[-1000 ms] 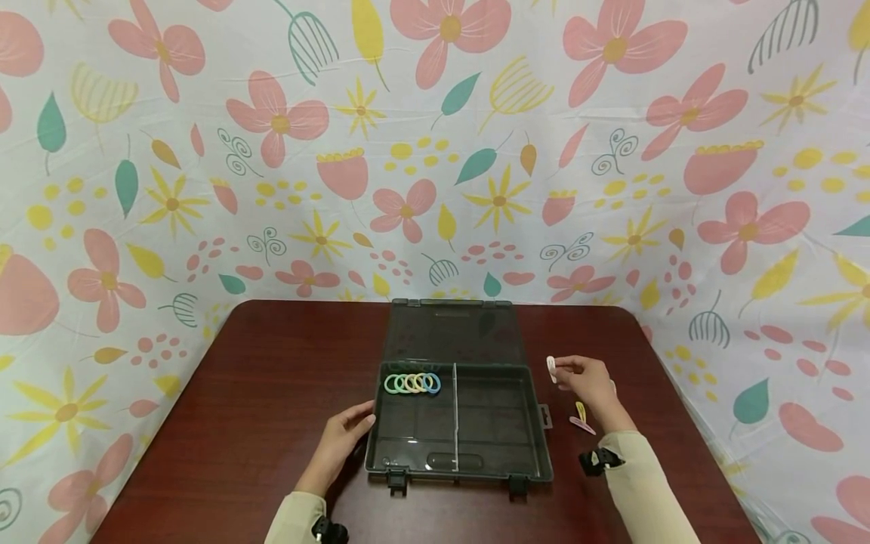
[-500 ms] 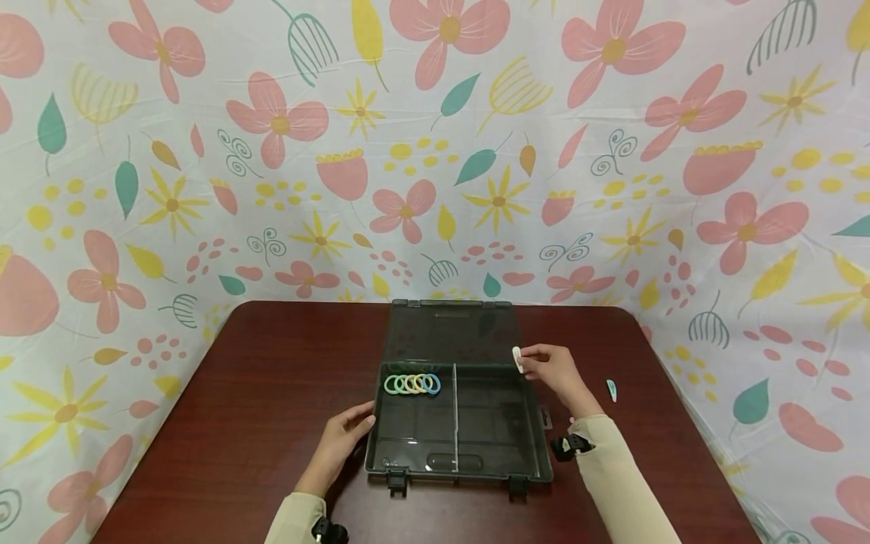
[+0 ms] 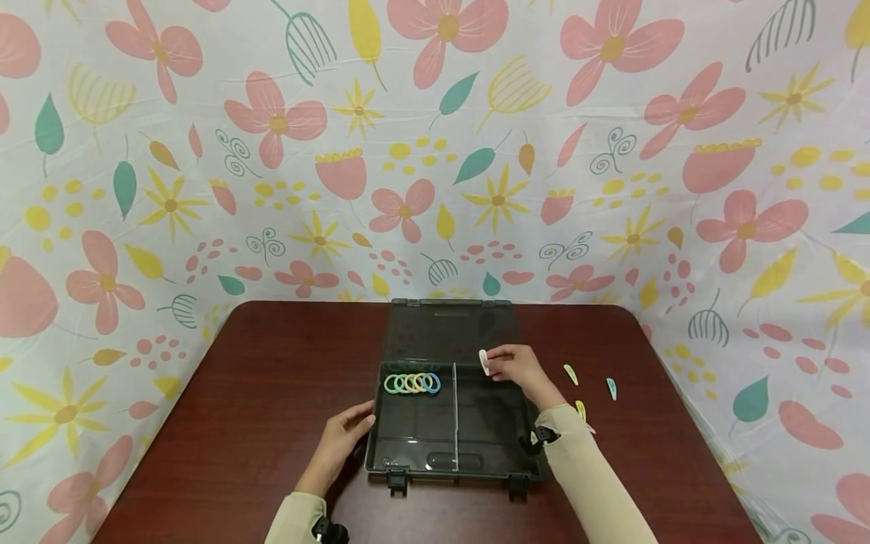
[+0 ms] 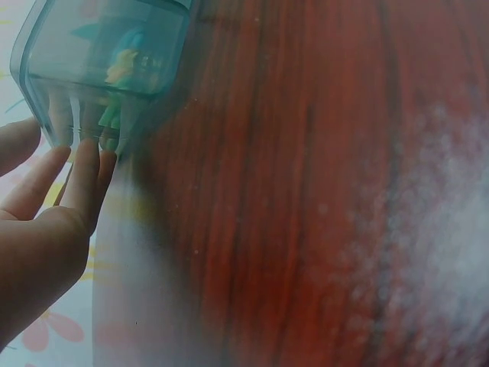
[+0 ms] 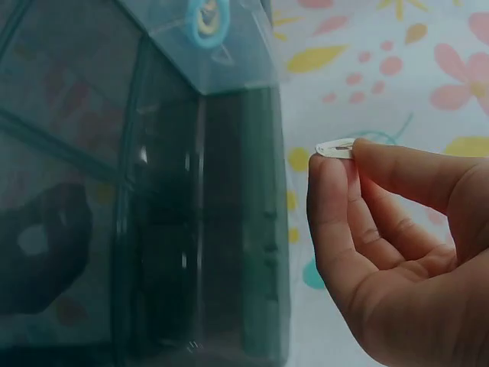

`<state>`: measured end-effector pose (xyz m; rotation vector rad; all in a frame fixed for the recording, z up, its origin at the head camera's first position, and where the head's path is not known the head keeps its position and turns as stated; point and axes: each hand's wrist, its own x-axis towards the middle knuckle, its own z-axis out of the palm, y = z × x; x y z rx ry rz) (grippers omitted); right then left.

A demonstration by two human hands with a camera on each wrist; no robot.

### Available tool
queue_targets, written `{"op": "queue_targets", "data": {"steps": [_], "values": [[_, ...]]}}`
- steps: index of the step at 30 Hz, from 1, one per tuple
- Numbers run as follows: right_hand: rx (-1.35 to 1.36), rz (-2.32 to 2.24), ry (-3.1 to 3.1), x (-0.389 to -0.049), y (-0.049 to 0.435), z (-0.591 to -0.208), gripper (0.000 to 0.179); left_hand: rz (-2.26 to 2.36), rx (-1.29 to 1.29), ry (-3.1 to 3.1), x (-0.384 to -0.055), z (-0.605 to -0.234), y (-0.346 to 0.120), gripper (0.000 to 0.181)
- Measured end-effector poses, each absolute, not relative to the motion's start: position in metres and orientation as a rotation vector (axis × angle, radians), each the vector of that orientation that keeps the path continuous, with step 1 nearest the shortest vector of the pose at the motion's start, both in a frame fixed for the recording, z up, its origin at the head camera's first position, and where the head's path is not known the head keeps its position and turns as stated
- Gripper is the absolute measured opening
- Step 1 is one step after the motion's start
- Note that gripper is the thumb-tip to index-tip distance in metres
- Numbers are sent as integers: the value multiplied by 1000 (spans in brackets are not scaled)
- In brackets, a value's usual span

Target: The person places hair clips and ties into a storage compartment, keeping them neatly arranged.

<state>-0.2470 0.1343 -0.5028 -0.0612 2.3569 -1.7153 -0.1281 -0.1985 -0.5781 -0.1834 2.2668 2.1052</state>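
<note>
My right hand (image 3: 519, 366) pinches a white snap hair clip (image 3: 484, 363) between thumb and fingertips, over the back of the box's right compartment. In the right wrist view the hair clip (image 5: 335, 148) sticks out past the fingertips, above the dark box wall. The see-through dark plastic box (image 3: 421, 431) lies with its lid (image 3: 451, 332) folded back, a clear divider (image 3: 455, 423) splitting it in two. Several pastel rings (image 3: 412, 384) stand in a row at the back of the left compartment. My left hand (image 3: 340, 438) touches the box's left wall with its fingers extended.
Right of the box lie a yellow-green hair clip (image 3: 570, 374), a blue hair clip (image 3: 612, 388) and a yellow hair clip (image 3: 581, 410), with a pink one partly hidden by the sleeve. Two latches (image 3: 518, 487) jut from the box's front edge. A floral cloth (image 3: 435, 151) hangs behind the table.
My right hand has carried the white hair clip leftward from beside the box to over its right compartment, uncovering clips on the table. The left hand has stayed at the box wall.
</note>
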Motion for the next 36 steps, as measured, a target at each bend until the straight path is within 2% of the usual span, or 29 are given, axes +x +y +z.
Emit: {"op": "queue_targets", "data": {"steps": [14, 36], "values": [[60, -1636, 2224, -249, 101, -523, 17, 2080, -189, 2286, -128, -576, -198, 37], [247, -1572, 2175, -244, 85, -538, 14, 2088, -182, 2272, -126, -575, -198, 38]]}}
